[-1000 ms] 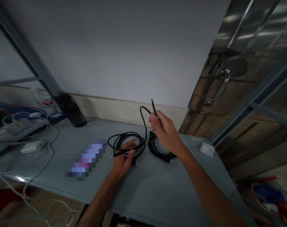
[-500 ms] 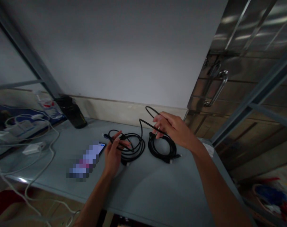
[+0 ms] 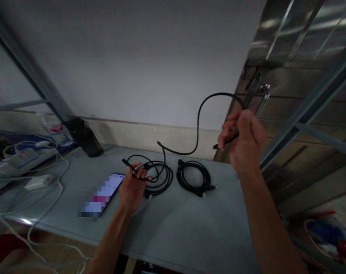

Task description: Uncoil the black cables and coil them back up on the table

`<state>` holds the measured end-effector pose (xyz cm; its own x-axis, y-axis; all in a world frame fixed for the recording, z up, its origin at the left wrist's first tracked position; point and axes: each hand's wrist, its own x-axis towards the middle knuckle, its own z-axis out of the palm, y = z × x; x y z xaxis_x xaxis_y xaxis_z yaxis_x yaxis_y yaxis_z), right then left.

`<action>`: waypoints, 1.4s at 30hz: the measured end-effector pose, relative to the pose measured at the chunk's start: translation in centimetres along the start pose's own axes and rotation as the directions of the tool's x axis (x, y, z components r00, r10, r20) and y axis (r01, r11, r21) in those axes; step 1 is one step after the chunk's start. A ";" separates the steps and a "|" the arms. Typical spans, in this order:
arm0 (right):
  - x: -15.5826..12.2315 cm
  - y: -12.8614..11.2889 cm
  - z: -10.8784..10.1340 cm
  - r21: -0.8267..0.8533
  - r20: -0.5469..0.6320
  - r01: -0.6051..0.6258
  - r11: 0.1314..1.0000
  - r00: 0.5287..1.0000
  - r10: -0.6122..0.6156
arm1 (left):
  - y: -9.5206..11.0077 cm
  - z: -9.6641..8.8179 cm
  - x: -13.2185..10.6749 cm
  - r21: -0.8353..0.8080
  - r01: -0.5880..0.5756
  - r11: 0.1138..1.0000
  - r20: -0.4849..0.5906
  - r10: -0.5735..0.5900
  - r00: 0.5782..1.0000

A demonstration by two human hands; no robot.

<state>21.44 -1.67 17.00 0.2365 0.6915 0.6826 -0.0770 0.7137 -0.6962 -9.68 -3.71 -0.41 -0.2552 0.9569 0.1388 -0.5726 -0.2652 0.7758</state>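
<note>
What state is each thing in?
Raised black cable, arched, loose
Left grip, holding a black cable end
Right grip, holding the raised black cable
Left cable coil, loosely looped
Right cable coil, lying flat
Phone, face up, screen lit
Dark bottle, standing
Clear bottle, standing

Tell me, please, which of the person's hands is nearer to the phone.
The left hand. It is just right of the phone, near its far end; the right hand is raised much farther right, past the black cable coil.
</note>
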 end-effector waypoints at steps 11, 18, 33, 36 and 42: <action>2.7 -3.7 -6.5 0.238 -0.617 0.294 0.926 0.782 -0.089 | -0.1 -0.8 0.2 0.066 0.029 0.997 -0.133 -0.020 0.991; 2.6 -4.8 -7.7 0.250 -0.643 0.368 0.896 0.755 -0.131 | -0.4 -0.9 -0.1 0.104 0.046 0.993 -0.110 -0.035 0.993; 3.7 -4.3 -8.1 0.277 -0.681 0.383 0.882 0.725 -0.101 | 0.0 -0.7 0.3 0.022 0.182 0.983 -0.123 -0.178 0.976; 3.5 -4.3 -7.4 0.290 -0.661 0.338 0.895 0.748 -0.068 | -0.2 -0.7 0.1 0.062 0.162 0.985 -0.147 -0.152 0.977; 3.0 -3.8 -6.1 0.229 -0.605 0.337 0.913 0.784 -0.137 | -0.5 -0.9 0.1 0.041 0.195 0.980 -0.117 -0.189 0.975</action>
<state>28.35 -2.97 20.30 0.7820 0.3764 0.4968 -0.2124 0.9102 -0.3555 -10.17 -3.56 -1.34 -0.2315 0.9693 -0.0830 -0.5789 -0.0687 0.8125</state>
